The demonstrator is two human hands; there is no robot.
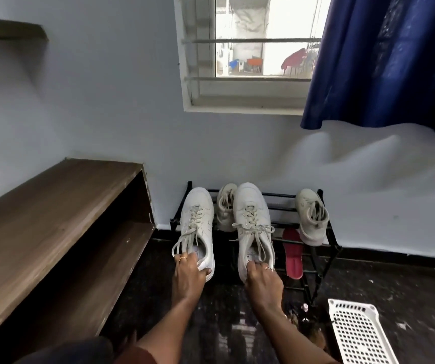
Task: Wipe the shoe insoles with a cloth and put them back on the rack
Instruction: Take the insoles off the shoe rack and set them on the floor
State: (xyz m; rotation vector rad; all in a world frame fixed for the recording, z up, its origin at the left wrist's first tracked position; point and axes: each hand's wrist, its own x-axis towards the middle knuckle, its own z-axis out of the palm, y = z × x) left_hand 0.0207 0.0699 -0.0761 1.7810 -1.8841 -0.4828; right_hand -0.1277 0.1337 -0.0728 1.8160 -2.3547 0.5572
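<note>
Two white lace-up sneakers are held at the front of a black metal shoe rack [328,232], toes pointing at the wall. My left hand [187,271] grips the heel of the left sneaker [198,219]. My right hand [262,279] grips the heel of the right sneaker [253,222]. Two more pale sneakers rest on the rack, one between the held pair [225,206] and one at the right end [312,216]. A red insole [293,254] lies on the rack bars at the right. No cloth is visible.
A brown wooden shelf unit [53,211] stands to the left of the rack. A white perforated plastic basket [355,334] sits on the dark floor at lower right. A window and a blue curtain [384,61] are above.
</note>
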